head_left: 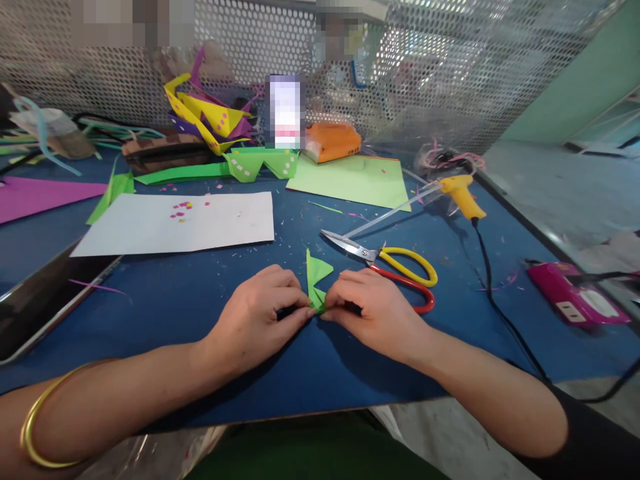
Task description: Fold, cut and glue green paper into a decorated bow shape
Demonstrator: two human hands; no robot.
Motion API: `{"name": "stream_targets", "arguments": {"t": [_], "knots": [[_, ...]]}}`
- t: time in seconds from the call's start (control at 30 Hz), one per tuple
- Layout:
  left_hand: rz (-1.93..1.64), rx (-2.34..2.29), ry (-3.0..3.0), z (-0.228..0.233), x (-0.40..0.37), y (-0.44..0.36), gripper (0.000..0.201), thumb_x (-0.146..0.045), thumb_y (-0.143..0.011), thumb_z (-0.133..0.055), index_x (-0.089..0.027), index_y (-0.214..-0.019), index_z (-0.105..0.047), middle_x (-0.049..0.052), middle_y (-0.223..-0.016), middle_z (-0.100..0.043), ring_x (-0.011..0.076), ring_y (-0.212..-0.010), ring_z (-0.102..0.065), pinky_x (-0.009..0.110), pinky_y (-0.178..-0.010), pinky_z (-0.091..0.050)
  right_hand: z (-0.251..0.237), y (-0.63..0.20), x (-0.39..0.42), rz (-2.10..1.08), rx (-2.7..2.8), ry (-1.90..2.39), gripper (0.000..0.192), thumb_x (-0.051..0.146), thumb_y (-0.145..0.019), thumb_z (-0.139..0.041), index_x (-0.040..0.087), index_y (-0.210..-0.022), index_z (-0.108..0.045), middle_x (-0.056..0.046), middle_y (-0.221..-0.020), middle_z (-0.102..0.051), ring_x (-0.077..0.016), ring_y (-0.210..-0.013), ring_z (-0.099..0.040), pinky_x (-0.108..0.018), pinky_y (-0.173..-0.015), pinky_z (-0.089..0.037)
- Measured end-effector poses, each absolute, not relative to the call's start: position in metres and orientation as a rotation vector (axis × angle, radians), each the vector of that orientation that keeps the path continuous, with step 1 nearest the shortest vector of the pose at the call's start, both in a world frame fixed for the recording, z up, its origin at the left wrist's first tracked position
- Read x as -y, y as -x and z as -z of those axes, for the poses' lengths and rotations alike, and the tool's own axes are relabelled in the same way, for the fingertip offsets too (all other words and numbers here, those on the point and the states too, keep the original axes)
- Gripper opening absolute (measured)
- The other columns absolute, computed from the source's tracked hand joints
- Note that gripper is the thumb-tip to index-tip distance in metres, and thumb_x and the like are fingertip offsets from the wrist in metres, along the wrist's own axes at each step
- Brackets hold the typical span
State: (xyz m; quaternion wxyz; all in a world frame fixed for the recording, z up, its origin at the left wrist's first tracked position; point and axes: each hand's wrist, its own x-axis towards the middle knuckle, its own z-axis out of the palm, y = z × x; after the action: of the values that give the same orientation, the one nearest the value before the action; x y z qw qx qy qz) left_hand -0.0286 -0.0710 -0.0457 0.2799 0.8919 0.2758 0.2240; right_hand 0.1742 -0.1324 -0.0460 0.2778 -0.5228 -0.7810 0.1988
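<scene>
Fingertips first: both sets are pinched together on the bottom edge of a small green folded paper piece (317,277), just below the middle of the frame. The left hand (260,313) clamps it from the left with thumb and forefinger, the right hand (373,310) does the same from the right, so the fingertips nearly meet. The paper's pointed top sticks up between the two hands, and its base sits right down on the blue table mat (200,313).

Just beside the right hand, up and to the right, lie scissors (385,263) with yellow and red handles, blades pointing left. Further toward the upper right there's a yellow glue gun (463,195) with its black cord running down the right side, and a pink power strip (575,293) near the right edge.

Above the left hand is a white paper sheet (175,223) with some tiny pink bits on it. A light green sheet (350,181) lies above center, an orange packet (333,141) sits behind it, and a pile of yellow, purple and green folded shapes (215,127) is at upper left. A gold bangle (43,420) shows on the left wrist, bottom left corner.
</scene>
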Motion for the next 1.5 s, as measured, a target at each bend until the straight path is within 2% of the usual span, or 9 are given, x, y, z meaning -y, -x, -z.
{"name": "stream_targets", "arguments": {"t": [0.33,0.5,0.83,1.23,1.5], "knots": [[-0.522,-0.815,-2.274,0.046,0.067,0.026,0.016,-0.016,-0.083,-0.063,-0.019,-0.068,-0.069,0.0,-0.072,-0.064,0.0155,-0.075,-0.056,0.029,-0.067,-0.042,0.053,-0.166,0.133,-0.581,2.067,1.488,0.018,0.01,-0.081,-0.069,0.017,-0.071,-0.055,0.005,-0.069,-0.055,-0.01,-0.066,-0.05,-0.028,-0.067,-0.032],[-0.52,-0.858,-2.276,0.046,0.067,0.024,0.015,-0.014,-0.08,-0.063,-0.018,-0.066,-0.063,0.0,-0.072,-0.062,0.0152,-0.074,-0.056,0.029,-0.066,-0.041,0.051,-0.164,0.133,-0.605,2.037,1.528,0.018,0.01,-0.08,-0.07,0.017,-0.072,-0.056,0.005,-0.07,-0.056,-0.0104,-0.067,-0.05,-0.028,-0.067,-0.032],[-0.559,-0.769,-2.264,0.048,0.065,0.026,0.014,-0.014,-0.083,-0.063,-0.019,-0.071,-0.066,0.0,-0.076,-0.062,0.0148,-0.078,-0.056,0.029,-0.07,-0.042,0.048,-0.164,0.134,-0.665,1.982,1.527,0.014,0.017,-0.081,-0.072,0.018,-0.072,-0.062,0.005,-0.068,-0.058,-0.0113,-0.067,-0.052,-0.029,-0.068,-0.033],[-0.437,-0.849,-2.422,0.047,0.065,0.022,0.014,-0.018,-0.085,-0.062,-0.018,-0.071,-0.06,-0.001,-0.073,-0.061,0.0171,-0.076,-0.053,0.033,-0.07,-0.036,0.051,-0.16,0.134,-0.551,2.096,1.573,0.015,0.009,-0.084,-0.06,0.017,-0.073,-0.055,0.002,-0.072,-0.058,-0.0128,-0.07,-0.053,-0.031,-0.07,-0.031],[-0.419,-0.868,-2.395,0.045,0.065,0.022,0.011,-0.019,-0.082,-0.063,-0.019,-0.071,-0.059,-0.001,-0.074,-0.061,0.0174,-0.076,-0.054,0.033,-0.072,-0.038,0.051,-0.16,0.134,-0.537,2.092,1.559,0.016,0.01,-0.082,-0.062,0.017,-0.072,-0.052,0.003,-0.071,-0.055,-0.0121,-0.067,-0.049,-0.03,-0.069,-0.031]]}}
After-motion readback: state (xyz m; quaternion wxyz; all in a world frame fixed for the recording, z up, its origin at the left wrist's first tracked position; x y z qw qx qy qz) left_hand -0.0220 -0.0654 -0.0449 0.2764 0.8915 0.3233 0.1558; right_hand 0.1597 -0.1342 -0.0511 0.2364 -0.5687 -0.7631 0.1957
